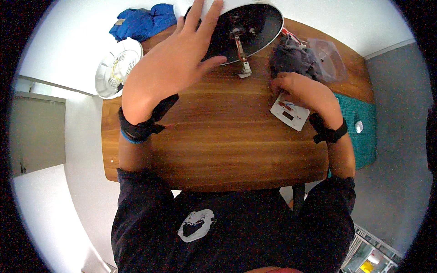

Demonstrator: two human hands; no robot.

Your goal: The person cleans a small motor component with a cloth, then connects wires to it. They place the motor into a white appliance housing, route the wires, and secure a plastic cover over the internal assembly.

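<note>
My left hand (177, 59) reaches to the far side of the table with its fingers spread, over the left edge of a wide black pan (264, 32) with a pale rim. A thin metal bracket (241, 53) shows against the pan and reaches past its near edge to the tabletop. My right hand (312, 91) is curled at the near edge of a dark grey crumpled cloth (293, 59), its fingertips partly hidden there. Just below that hand lies a small white kitchen scale (295, 119). Black straps circle both wrists.
A white basket (107, 75) stands at the far left, near a blue bundle of fabric (143, 22). A clear plastic container (328, 59) sits right of the cloth. On the right, a green cutting mat (359, 148) carries a small white object (359, 127). The wooden table (227, 150) has rounded edges.
</note>
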